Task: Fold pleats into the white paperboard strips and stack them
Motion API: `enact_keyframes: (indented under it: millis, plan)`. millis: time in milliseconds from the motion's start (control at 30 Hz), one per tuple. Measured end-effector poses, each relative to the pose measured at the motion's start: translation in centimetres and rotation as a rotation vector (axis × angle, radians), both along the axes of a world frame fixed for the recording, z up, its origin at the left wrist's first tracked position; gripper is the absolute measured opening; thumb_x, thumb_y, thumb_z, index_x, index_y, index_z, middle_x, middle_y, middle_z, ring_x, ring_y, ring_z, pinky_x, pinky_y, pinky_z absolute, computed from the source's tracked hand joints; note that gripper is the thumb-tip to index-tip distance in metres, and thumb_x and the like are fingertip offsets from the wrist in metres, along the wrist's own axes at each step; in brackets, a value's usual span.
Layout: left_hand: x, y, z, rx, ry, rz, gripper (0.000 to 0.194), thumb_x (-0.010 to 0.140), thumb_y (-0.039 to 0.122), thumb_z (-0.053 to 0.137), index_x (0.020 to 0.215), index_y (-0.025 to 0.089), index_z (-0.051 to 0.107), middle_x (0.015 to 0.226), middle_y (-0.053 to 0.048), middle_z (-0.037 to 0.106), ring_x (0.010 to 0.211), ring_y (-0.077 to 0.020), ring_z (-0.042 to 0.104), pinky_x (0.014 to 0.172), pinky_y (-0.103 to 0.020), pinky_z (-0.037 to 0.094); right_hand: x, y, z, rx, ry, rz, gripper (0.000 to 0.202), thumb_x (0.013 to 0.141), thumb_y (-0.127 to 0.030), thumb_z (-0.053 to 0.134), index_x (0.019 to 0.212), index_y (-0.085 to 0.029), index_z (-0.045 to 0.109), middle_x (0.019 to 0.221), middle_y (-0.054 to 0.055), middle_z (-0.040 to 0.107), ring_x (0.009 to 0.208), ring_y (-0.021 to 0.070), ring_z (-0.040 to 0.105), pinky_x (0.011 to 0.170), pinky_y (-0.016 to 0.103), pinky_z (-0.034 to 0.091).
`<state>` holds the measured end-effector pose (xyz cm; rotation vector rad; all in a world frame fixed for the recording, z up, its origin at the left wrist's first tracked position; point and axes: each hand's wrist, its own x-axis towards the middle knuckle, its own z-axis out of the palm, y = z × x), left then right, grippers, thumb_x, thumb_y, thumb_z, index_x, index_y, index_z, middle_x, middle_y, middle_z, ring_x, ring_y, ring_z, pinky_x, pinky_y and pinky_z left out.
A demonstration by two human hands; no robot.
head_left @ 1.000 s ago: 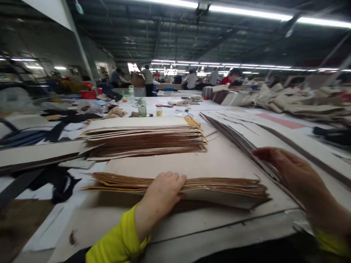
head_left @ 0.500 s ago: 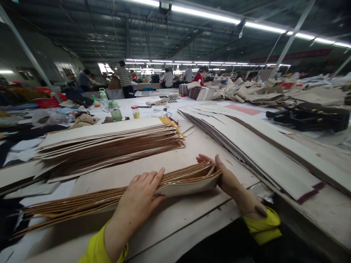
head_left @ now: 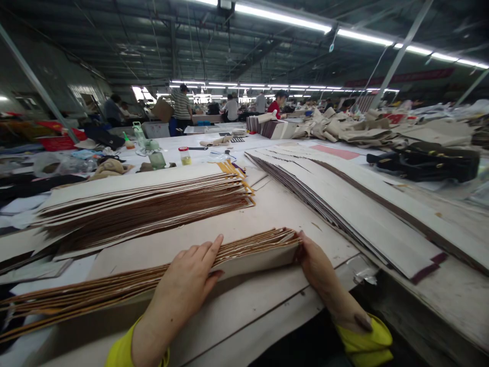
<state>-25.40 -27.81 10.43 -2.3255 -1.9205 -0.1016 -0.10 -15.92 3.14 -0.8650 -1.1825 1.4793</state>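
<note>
A long bundle of pale strips with orange-brown edges (head_left: pixel 252 262) stands on its long side across the near part of the table (head_left: pixel 282 204). My left hand (head_left: pixel 193 275) is closed over the middle of the bundle, fingers on top and thumb on the near face. At the bundle's right end, my right hand (head_left: pixel 315 260) grips the strips; its fingers are largely hidden behind them. Beyond the bundle lies a thick stack of similar strips (head_left: pixel 141 181) with yellow-orange ends.
Long pale panels (head_left: pixel 336 193) lie fanned out on the right. Farther right are black bags (head_left: pixel 424 160). A red-lidded jar (head_left: pixel 185 156) and green bottles (head_left: pixel 156 159) stand behind the stack. Several people are in the background, one in a red top (head_left: pixel 274 107).
The bundle's right end, which bulged apart, is now pressed closer together. My right fingers have closed round it. The bundle and my left hand have shifted slightly left.
</note>
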Motion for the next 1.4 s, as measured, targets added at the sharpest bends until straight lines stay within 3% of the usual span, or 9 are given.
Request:
enact_keyframes:
  millis: [133, 267, 433, 567, 733, 833, 1067, 1300, 1400]
  plan:
    - [0.0, 0.0, 0.0, 0.029, 0.006, -0.002, 0.056, 0.085, 0.029, 0.045, 0.136, 0.02, 0.023, 0.119, -0.008, 0.054, 0.1, -0.0205, 0.052, 0.083, -0.034, 0.041, 0.5, -0.7, -0.1, 0.014, 0.025, -0.094, 0.027, 0.08, -0.048, 0.049, 0.082, -0.025, 0.064, 0.083, 0.003, 0.066, 0.085, 0.0222, 0.058, 0.077, 0.035, 0.046]
    - [-0.1, 0.1, 0.0, 0.019, 0.014, 0.003, 0.057, 0.084, 0.029, 0.046, 0.135, 0.019, 0.023, 0.119, -0.008, 0.055, 0.1, -0.0206, 0.053, 0.083, -0.033, 0.042, 0.8, -1.1, 0.2, -0.05, 0.013, -0.039, 0.039, 0.078, -0.055, 0.047, 0.064, -0.021, 0.06, 0.056, 0.001, 0.055, 0.049, 0.0134, 0.05, 0.045, 0.027, 0.041]
    - [-0.3, 0.1, -0.2, 0.039, 0.008, -0.02, 0.061, 0.084, 0.032, 0.047, 0.136, 0.02, 0.019, 0.12, -0.008, 0.054, 0.102, -0.0211, 0.053, 0.084, -0.034, 0.042, 0.2, -0.5, -0.2, -0.096, -0.088, 0.16, 0.037, 0.065, -0.05, 0.065, 0.087, -0.02, 0.063, 0.063, -0.001, 0.057, 0.038, 0.0055, 0.042, 0.033, 0.019, 0.029]
    - [-0.3, 0.0, -0.1, 0.015, 0.004, -0.02, 0.061, 0.083, 0.031, 0.047, 0.137, 0.022, 0.019, 0.121, -0.007, 0.054, 0.102, -0.021, 0.052, 0.084, -0.034, 0.041, -0.9, 0.1, -0.9, -0.054, -0.178, 0.228, 0.04, 0.066, -0.046, 0.066, 0.098, -0.022, 0.062, 0.057, -0.004, 0.054, 0.035, 0.0047, 0.04, 0.032, 0.017, 0.027]
    - [-0.2, 0.1, 0.0, 0.004, -0.005, -0.008, 0.06, 0.082, 0.027, 0.048, 0.136, 0.02, 0.022, 0.12, -0.008, 0.054, 0.102, -0.0209, 0.052, 0.086, -0.035, 0.04, -2.0, -0.3, -0.4, 0.112, -0.276, 0.228, 0.025, 0.064, -0.04, 0.068, 0.078, -0.02, 0.064, 0.068, -0.001, 0.059, 0.059, 0.013, 0.054, 0.054, 0.026, 0.045]
    - [-0.2, 0.1, -0.2, 0.03, -0.007, -0.015, 0.058, 0.083, 0.027, 0.047, 0.136, 0.021, 0.022, 0.119, -0.008, 0.055, 0.102, -0.0204, 0.052, 0.087, -0.034, 0.04, -1.9, -0.3, 0.0, 0.236, -0.334, 0.137, 0.016, 0.065, -0.037, 0.068, 0.071, -0.022, 0.064, 0.075, 0.001, 0.057, 0.074, 0.0165, 0.053, 0.066, 0.029, 0.046]
    - [-0.3, 0.0, -0.2, 0.027, 0.004, -0.006, 0.054, 0.085, 0.028, 0.044, 0.135, 0.022, 0.024, 0.115, -0.007, 0.056, 0.099, -0.0202, 0.053, 0.084, -0.034, 0.04, -1.2, 0.5, -0.9, 0.331, -0.386, -0.045, 0.018, 0.07, -0.039, 0.063, 0.075, -0.022, 0.059, 0.098, 0.005, 0.051, 0.082, 0.0179, 0.051, 0.062, 0.029, 0.047]
    - [-0.5, 0.0, -0.4, 0.009, 0.002, -0.014, 0.058, 0.084, 0.029, 0.046, 0.136, 0.021, 0.021, 0.117, -0.007, 0.055, 0.1, -0.0204, 0.052, 0.085, -0.034, 0.039, -1.4, 0.6, -1.4, 0.278, -0.354, -0.04, 0.028, 0.072, -0.039, 0.061, 0.092, -0.023, 0.051, 0.083, 0.002, 0.055, 0.067, 0.0144, 0.053, 0.058, 0.029, 0.047]
    - [-0.5, 0.0, -0.4, 0.012, 0.005, -0.015, 0.058, 0.084, 0.029, 0.046, 0.135, 0.02, 0.021, 0.117, -0.007, 0.055, 0.1, -0.0203, 0.052, 0.085, -0.034, 0.039, -1.3, 0.6, -1.4, 0.289, -0.341, -0.053, 0.028, 0.07, -0.038, 0.064, 0.091, -0.023, 0.053, 0.08, 0.0, 0.054, 0.067, 0.0142, 0.051, 0.06, 0.03, 0.046]
